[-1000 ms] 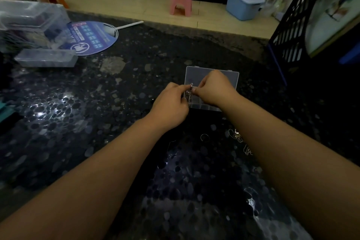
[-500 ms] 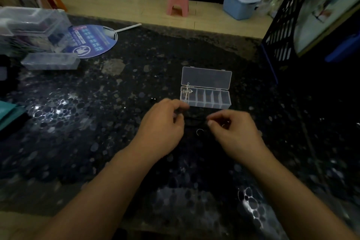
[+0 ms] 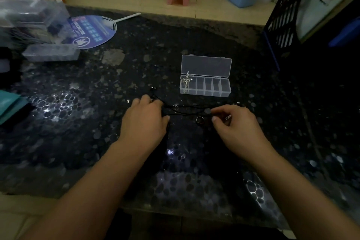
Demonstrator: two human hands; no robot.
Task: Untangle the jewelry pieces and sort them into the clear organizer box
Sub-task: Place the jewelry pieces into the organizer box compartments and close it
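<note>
The clear organizer box (image 3: 214,90) stands open on the dark table, its lid upright. A silver cross pendant (image 3: 187,81) leans in its leftmost compartment. In front of the box a thin black cord (image 3: 187,108) stretches between my hands. My left hand (image 3: 145,122) lies over the cord's left end with the thumb tucked against it. My right hand (image 3: 236,125) pinches the cord's right end between thumb and forefinger. A small silver ring (image 3: 199,120) lies on the table between the hands, and another small silver piece (image 3: 228,117) shows by my right fingers.
At the far left lie a second clear organizer (image 3: 51,54), a bigger clear plastic box (image 3: 29,19) and a round blue hand fan (image 3: 91,31). A black lattice rack (image 3: 286,11) stands at the right. A teal item (image 3: 9,105) sits at the left edge.
Both hands have left the box, where the cross pendant now leans in the leftmost compartment, and come nearer to me. They have spread apart, stretching the black cord between them.
</note>
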